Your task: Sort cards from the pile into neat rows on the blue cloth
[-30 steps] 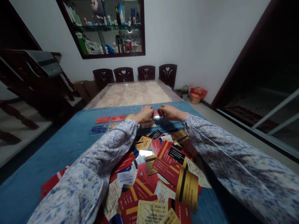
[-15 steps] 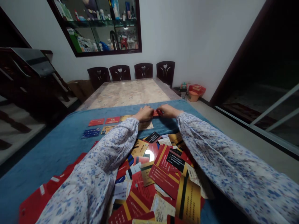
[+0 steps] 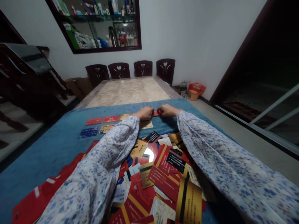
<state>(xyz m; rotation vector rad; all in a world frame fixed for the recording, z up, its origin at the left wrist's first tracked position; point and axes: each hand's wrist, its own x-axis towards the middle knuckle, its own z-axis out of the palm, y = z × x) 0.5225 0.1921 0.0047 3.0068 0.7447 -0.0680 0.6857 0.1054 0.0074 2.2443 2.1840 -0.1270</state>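
At the far part of the blue cloth (image 3: 53, 137), a small red card (image 3: 156, 114) lies between my two hands. The fingers of my left hand (image 3: 145, 113) are closed at its left end. My right hand (image 3: 168, 110) has its fingers bent together at the right end. Left of my hands, rows of cards lie spaced out: a red card (image 3: 94, 121), another red card (image 3: 111, 119), a gold card (image 3: 124, 116) and a dark blue card (image 3: 88, 132). Partly behind my left hand is a pale gold card (image 3: 146, 124). Between my forearms spreads a heap of mixed cards (image 3: 164, 180).
Red packets (image 3: 53, 183) lie along the left, partly under my left sleeve. Past the cloth is the bare marble-look tabletop (image 3: 135, 90), with dark wooden chairs (image 3: 118, 71) behind it. An orange bucket (image 3: 193, 95) stands on the floor at right.
The camera view has tilted and shifted slightly. Both hands stay at the red card, almost unmoved; the laid-out cards and the heap look the same.
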